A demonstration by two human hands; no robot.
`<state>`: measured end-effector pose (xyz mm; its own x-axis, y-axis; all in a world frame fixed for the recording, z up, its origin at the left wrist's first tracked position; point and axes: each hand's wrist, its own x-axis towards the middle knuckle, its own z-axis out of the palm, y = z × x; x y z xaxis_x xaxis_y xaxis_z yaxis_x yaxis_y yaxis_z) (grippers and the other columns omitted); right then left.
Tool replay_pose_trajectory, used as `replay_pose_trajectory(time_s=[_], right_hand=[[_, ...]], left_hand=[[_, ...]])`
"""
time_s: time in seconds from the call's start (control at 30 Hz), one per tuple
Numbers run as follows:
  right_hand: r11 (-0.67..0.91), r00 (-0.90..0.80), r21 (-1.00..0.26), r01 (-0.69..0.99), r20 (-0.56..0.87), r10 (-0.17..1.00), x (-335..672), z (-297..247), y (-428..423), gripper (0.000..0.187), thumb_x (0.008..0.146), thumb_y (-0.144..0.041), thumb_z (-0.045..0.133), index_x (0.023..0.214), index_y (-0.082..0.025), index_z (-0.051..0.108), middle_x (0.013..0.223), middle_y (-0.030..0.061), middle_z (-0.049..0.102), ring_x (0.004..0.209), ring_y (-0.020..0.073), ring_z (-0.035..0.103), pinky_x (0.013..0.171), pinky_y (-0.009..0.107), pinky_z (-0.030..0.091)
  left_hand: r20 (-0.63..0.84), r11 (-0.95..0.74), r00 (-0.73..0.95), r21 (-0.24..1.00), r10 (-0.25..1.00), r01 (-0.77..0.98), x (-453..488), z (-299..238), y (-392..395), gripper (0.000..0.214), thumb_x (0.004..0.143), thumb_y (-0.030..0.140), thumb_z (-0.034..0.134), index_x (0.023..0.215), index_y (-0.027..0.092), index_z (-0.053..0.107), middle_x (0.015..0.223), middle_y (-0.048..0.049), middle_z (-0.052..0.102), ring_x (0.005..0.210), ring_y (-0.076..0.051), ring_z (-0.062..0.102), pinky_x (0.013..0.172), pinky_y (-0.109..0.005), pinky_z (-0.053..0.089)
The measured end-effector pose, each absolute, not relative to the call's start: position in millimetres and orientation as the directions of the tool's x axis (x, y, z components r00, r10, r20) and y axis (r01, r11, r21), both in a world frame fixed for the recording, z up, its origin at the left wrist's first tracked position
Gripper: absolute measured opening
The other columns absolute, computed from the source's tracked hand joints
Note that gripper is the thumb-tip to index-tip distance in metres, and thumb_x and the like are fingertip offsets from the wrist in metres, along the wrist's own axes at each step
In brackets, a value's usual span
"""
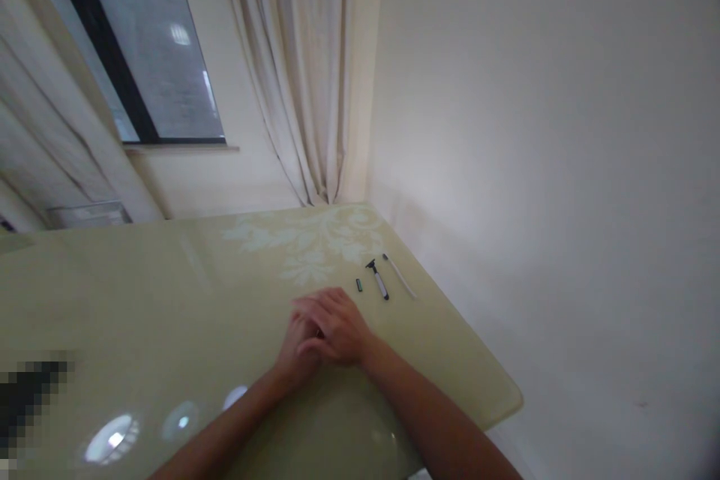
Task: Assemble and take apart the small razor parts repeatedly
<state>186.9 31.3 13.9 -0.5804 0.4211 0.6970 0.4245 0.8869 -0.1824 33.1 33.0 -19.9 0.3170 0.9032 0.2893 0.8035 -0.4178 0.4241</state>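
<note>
Head view: right hand (342,327) folded over left hand (298,349), pressed together at table (169,300); cannot tell whether palms hide anything. Razor (381,284) lies ahead and right of hands, between small dark piece (358,285), nearest hands, and toothbrush (400,275), nearest table's right edge. All three apart, untouched. Step looks like pause, nothing being handled. Next move, as judged, calls for unclasping, then short forward-right reach, fine pinch.

Right grip (342,331) over left grip (297,349)
</note>
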Motion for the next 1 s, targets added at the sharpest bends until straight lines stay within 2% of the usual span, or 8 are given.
replay_pose_trajectory(time_s=[0.13, 0.23, 0.3, 0.4, 0.53, 0.67, 0.83, 1.0], right_hand=[[0.746, -0.285, -0.358, 0.561, 0.763, 0.580, 216.9, 20.0, 47.8, 0.059, 0.106, -0.061, 0.031, 0.139, -0.018, 0.056, 0.122, 0.0147, 0.067, 0.115, 0.0281, 0.059, 0.101, 0.044, 0.043], [0.640, -0.079, -0.428, 0.638, 0.790, 0.608, 238.5, 19.7, 62.1, 0.051, 0.108, -0.053, 0.033, 0.138, -0.018, 0.055, 0.118, 0.0133, 0.066, 0.112, 0.0270, 0.059, 0.101, 0.044, 0.043], [0.532, 0.065, -0.499, 0.684, 0.768, 0.637, 251.2, 17.4, 72.1, 0.045, 0.108, -0.047, 0.036, 0.134, -0.018, 0.057, 0.114, 0.0124, 0.066, 0.109, 0.0265, 0.059, 0.100, 0.043, 0.044], [0.314, 0.232, -0.592, 0.742, 0.668, 0.707, 266.7, 10.6, 85.6, 0.037, 0.105, -0.040, 0.043, 0.127, -0.016, 0.060, 0.111, 0.0135, 0.066, 0.107, 0.0278, 0.059, 0.098, 0.043, 0.045], [0.088, 0.263, -0.560, 0.824, 0.516, 0.815, 278.0, -2.0, 95.3, 0.035, 0.098, -0.032, 0.053, 0.128, -0.015, 0.059, 0.118, 0.0169, 0.065, 0.114, 0.0311, 0.058, 0.100, 0.042, 0.044], [-0.012, 0.236, -0.472, 0.881, 0.419, 0.877, 277.5, -10.0, 95.2, 0.038, 0.095, -0.028, 0.057, 0.132, -0.018, 0.056, 0.125, 0.0166, 0.062, 0.115, 0.0314, 0.058, 0.098, 0.041, 0.045], [-0.059, 0.208, -0.402, 0.914, 0.338, 0.918, 271.9, -13.2, 91.4, 0.040, 0.093, -0.024, 0.058, 0.132, -0.018, 0.055, 0.124, 0.0167, 0.063, 0.114, 0.0321, 0.059, 0.094, 0.040, 0.046], [-0.034, 0.156, -0.362, 0.932, 0.315, 0.936, 270.5, -15.4, 91.3, 0.033, 0.090, -0.013, 0.055, 0.122, -0.018, 0.061, 0.116, 0.0148, 0.067, 0.108, 0.0287, 0.062, 0.090, 0.037, 0.046]], left_hand=[[0.239, -0.388, 0.314, 0.411, 0.919, 0.825, 57.2, -8.5, 65.7, 0.037, 0.088, 0.043, 0.062, 0.119, 0.024, 0.073, 0.123, -0.0124, 0.071, 0.115, -0.032, 0.061, 0.096, -0.046, 0.045], [0.177, -0.332, 0.283, 0.407, 0.943, 0.851, 79.9, 0.4, 87.7, 0.060, 0.082, 0.052, 0.069, 0.135, 0.026, 0.064, 0.139, -0.0137, 0.063, 0.126, -0.035, 0.055, 0.101, -0.050, 0.041], [0.112, -0.292, 0.270, 0.408, 0.956, 0.865, 93.4, 3.1, 97.0, 0.073, 0.076, 0.058, 0.073, 0.141, 0.027, 0.059, 0.144, -0.0143, 0.059, 0.132, -0.037, 0.051, 0.104, -0.052, 0.038], [0.027, -0.269, 0.284, 0.418, 0.959, 0.868, 108.3, 0.4, 103.2, 0.080, 0.072, 0.060, 0.076, 0.143, 0.027, 0.058, 0.145, -0.0150, 0.057, 0.133, -0.039, 0.049, 0.106, -0.055, 0.036], [0.069, -0.247, 0.242, 0.453, 0.968, 0.857, 119.0, -7.3, 103.2, 0.057, 0.081, 0.055, 0.070, 0.130, 0.028, 0.068, 0.138, -0.0129, 0.062, 0.128, -0.035, 0.053, 0.103, -0.052, 0.036], [0.139, -0.250, 0.209, 0.446, 0.968, 0.859, 112.6, -6.6, 98.4, 0.032, 0.091, 0.046, 0.064, 0.114, 0.027, 0.075, 0.127, -0.0105, 0.068, 0.123, -0.031, 0.057, 0.100, -0.048, 0.037], [0.194, -0.203, 0.132, 0.413, 0.972, 0.888, 44.1, -1.3, 90.9, 0.028, 0.091, 0.044, 0.065, 0.113, 0.030, 0.074, 0.127, -0.0083, 0.070, 0.122, -0.030, 0.059, 0.099, -0.045, 0.038], [0.141, 0.003, -0.071, 0.436, 0.987, 0.900, -64.2, -6.1, 78.3, 0.036, 0.092, 0.052, 0.058, 0.116, 0.030, 0.074, 0.125, -0.0069, 0.072, 0.114, -0.031, 0.065, 0.097, -0.048, 0.040]])
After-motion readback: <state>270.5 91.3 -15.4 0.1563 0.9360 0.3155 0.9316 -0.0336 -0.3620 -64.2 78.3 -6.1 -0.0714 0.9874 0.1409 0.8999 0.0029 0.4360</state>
